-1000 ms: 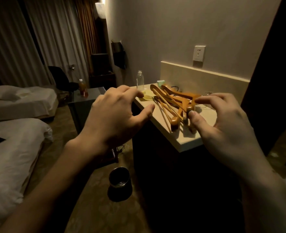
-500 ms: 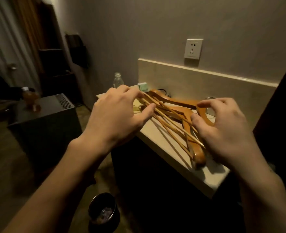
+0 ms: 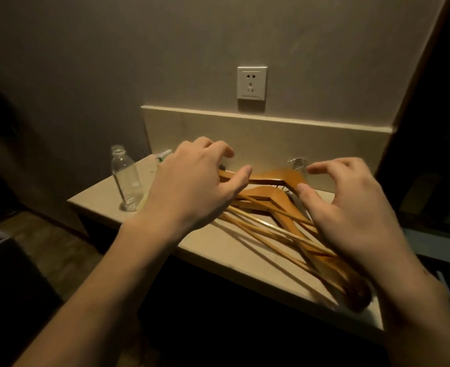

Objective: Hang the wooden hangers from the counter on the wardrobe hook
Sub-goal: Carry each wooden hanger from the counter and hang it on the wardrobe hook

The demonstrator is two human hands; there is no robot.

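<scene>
A pile of wooden hangers [image 3: 268, 202] lies flat on the beige counter [image 3: 218, 250], their bars fanning toward its front right corner. A metal hanger hook [image 3: 298, 162] pokes up near the back wall. My left hand [image 3: 192, 186] hovers over the left end of the pile with fingers spread and thumb out. Over the right part of the pile my right hand [image 3: 351, 210] is poised, fingers curled apart, with nothing gripped. The wardrobe hook is out of sight.
An empty clear plastic bottle [image 3: 127, 181] stands uncapped at the counter's left end, with a small green-and-white object [image 3: 164, 154] behind it. A white wall socket [image 3: 252, 82] sits above the backsplash. A dark panel [image 3: 435, 115] rises on the right.
The view has closed in on the counter and turned right, so the beds and room have dropped out. Both hands have come down closer over the hangers, which have not moved.
</scene>
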